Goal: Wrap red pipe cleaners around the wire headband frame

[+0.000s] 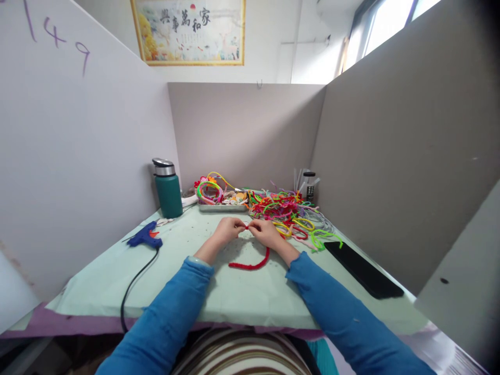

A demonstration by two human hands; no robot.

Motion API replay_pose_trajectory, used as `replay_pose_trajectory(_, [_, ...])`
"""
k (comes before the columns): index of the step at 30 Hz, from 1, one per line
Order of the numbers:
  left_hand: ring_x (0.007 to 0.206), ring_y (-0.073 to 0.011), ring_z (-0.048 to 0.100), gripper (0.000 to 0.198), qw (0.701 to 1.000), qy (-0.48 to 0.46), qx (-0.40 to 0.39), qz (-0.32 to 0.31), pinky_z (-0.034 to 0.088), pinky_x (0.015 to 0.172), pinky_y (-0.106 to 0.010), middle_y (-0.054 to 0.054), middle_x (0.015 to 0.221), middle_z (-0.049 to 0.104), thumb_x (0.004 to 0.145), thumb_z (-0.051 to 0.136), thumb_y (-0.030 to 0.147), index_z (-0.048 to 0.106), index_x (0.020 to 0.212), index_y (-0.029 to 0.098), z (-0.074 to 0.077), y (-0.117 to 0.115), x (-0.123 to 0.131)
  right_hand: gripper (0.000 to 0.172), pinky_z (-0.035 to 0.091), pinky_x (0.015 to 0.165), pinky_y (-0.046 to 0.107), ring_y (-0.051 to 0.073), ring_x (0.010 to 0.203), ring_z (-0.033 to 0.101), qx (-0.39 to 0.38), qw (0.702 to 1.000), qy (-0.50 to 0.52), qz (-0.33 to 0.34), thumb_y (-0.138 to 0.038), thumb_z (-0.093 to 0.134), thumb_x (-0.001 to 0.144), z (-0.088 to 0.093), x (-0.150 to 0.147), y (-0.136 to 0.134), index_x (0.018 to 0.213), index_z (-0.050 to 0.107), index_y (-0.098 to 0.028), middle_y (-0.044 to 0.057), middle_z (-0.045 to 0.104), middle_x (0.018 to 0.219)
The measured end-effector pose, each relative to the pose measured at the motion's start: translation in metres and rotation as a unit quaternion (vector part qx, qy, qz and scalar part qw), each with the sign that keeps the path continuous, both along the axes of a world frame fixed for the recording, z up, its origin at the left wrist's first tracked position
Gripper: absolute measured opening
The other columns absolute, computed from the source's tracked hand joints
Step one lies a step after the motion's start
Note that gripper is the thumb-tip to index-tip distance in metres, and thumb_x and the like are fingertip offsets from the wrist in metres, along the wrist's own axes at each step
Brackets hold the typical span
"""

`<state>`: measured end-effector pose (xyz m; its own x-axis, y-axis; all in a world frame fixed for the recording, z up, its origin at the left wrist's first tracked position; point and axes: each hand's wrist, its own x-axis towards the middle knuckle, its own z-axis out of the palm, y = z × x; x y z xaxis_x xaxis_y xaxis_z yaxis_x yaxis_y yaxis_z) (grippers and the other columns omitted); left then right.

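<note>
Over the middle of the table my left hand (230, 227) and my right hand (265, 232) meet fingertip to fingertip. Both are closed in a pinch on a red pipe cleaner (250, 267). A small bit of red shows between the fingertips. The longer end comes out below my right hand and curves to the left, low over the table. How the part inside the fingers is bent or twisted is hidden. Just beyond my right hand lies a tangled heap of coloured pipe cleaners (279, 205), with yellow, red and green loops at its near edge.
A metal tray (222, 208) with small pieces stands behind my hands. At left are a green bottle (169, 192) and a blue glue gun (145, 236) with its black cord. A black phone-like slab (363, 270) lies right. Partitions (250, 135) enclose the table on three sides.
</note>
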<state>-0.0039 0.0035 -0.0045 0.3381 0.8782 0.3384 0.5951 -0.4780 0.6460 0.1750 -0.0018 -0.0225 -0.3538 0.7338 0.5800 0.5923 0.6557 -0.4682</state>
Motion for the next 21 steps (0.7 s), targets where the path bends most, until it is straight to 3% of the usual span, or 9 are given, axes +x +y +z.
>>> replay_pose_trajectory(4, [0.052, -0.0110, 0.050, 0.027, 0.998, 0.046, 0.045, 0.003, 0.034, 0.053, -0.022, -0.002, 0.057, 0.061, 0.075, 0.051, 0.030, 0.072, 0.081, 0.014, -0.0011, 0.0011, -0.0018, 0.018, 0.032, 0.054, 0.020, 0.011, 0.061, 0.053, -0.001, 1.000, -0.002, -0.004, -0.021, 0.049, 0.080, -0.0007, -0.0007, 0.0004, 0.079, 0.066, -0.017, 0.000, 0.066, 0.070])
replay_pose_trajectory(10, [0.052, -0.0111, 0.048, 0.027, 0.997, 0.058, 0.043, 0.010, 0.032, 0.051, -0.022, -0.003, 0.057, 0.061, 0.075, 0.048, 0.028, 0.070, 0.076, 0.012, -0.0027, 0.0015, -0.0008, 0.018, 0.034, 0.056, 0.020, 0.011, 0.060, 0.054, 0.000, 1.000, -0.010, -0.005, -0.021, 0.049, 0.080, -0.0012, -0.0016, 0.0005, 0.079, 0.066, -0.018, 0.000, 0.066, 0.070])
replay_pose_trajectory(17, [0.045, -0.0102, 0.048, 0.024, 0.995, -0.030, -0.087, 0.033, 0.033, 0.047, -0.022, -0.001, 0.052, 0.056, 0.069, 0.052, 0.026, 0.068, 0.077, 0.010, 0.0012, -0.0029, 0.0015, 0.018, 0.034, 0.056, 0.020, 0.011, 0.060, 0.051, 0.005, 1.000, -0.020, 0.015, -0.019, 0.049, 0.080, 0.0018, -0.0025, -0.0049, 0.079, 0.066, -0.017, 0.001, 0.065, 0.069])
replay_pose_trajectory(21, [0.044, -0.0098, 0.046, 0.020, 0.990, -0.067, -0.120, 0.019, 0.034, 0.047, -0.022, -0.001, 0.050, 0.054, 0.066, 0.056, 0.025, 0.066, 0.071, 0.009, 0.0007, -0.0033, -0.0008, 0.017, 0.034, 0.057, 0.020, 0.011, 0.062, 0.052, 0.013, 0.999, -0.030, 0.021, -0.019, 0.049, 0.080, 0.0021, -0.0023, -0.0060, 0.078, 0.066, -0.017, 0.001, 0.065, 0.071])
